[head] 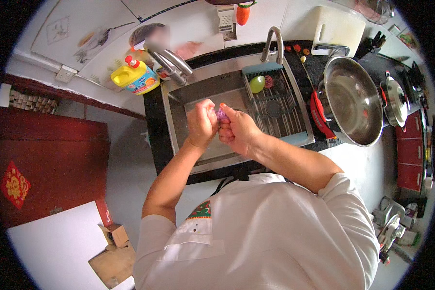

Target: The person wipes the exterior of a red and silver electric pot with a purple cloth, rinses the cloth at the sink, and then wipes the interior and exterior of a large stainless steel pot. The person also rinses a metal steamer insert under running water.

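Over the stainless steel sink point(177, 119), my left hand point(202, 121) and my right hand point(239, 127) are closed on a small crumpled purple item point(222, 114) between them. Most of that item is hidden by my fingers, and I cannot tell whether it is a cloth or a scrubber. A wire drain rack point(290, 108) with grey-blue ends fills the right side of the sink. Inside it lie a yellow-green oval item point(257, 84) and a pink round item with openings point(268, 82).
A faucet point(174, 69) rises at the sink's back left, a gooseneck faucet point(273, 40) at its back right. A yellow detergent bottle point(139, 78) stands left. A large steel pot point(353, 101) with red handles, a white cutting board point(337, 30) and a lidded pot point(397, 101) stand right.
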A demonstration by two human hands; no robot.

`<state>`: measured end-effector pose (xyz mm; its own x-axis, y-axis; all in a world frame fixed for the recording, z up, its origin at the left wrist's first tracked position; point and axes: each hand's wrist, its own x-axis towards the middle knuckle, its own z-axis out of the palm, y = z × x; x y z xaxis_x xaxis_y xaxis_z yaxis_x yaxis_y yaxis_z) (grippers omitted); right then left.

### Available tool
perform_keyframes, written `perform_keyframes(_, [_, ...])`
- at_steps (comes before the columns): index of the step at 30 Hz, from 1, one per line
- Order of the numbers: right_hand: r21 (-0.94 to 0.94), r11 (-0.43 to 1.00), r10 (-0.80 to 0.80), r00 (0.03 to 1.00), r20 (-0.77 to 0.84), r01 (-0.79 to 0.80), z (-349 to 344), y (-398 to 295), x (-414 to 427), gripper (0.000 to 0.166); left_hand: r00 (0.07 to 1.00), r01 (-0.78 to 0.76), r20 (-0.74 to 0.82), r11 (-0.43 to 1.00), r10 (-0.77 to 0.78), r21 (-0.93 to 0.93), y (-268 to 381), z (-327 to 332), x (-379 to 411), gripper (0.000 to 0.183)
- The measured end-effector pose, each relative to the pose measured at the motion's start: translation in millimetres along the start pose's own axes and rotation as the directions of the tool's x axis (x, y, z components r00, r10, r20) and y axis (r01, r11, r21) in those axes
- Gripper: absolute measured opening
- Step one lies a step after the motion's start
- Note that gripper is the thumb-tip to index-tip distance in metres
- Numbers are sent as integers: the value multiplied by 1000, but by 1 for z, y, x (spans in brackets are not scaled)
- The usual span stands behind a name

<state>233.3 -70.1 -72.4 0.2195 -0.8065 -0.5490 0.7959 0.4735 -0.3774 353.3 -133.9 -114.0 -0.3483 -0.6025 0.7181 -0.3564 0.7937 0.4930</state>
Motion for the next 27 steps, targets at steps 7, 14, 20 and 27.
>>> perform_keyframes(7, [-565,807,-83,980,181,173,-52,-18,39,33,879,418,278,907,-387,-57,-14,20,-10,16])
perform_keyframes(14, [-452,879,-138,988,64,152,-92,-33,40,32,166,901,815,-252,-555,-354,-35,-5,-33,54])
perform_keyframes(20, [-877,-478,-207,962,178,59,-174,-26,54,42,277,945,698,319,-661,-73,-47,12,-72,48])
perform_keyframes(27, [-905,294,-243,940,241,308,-151,-29,38,32,431,897,684,363,-588,-253,-49,40,-101,49])
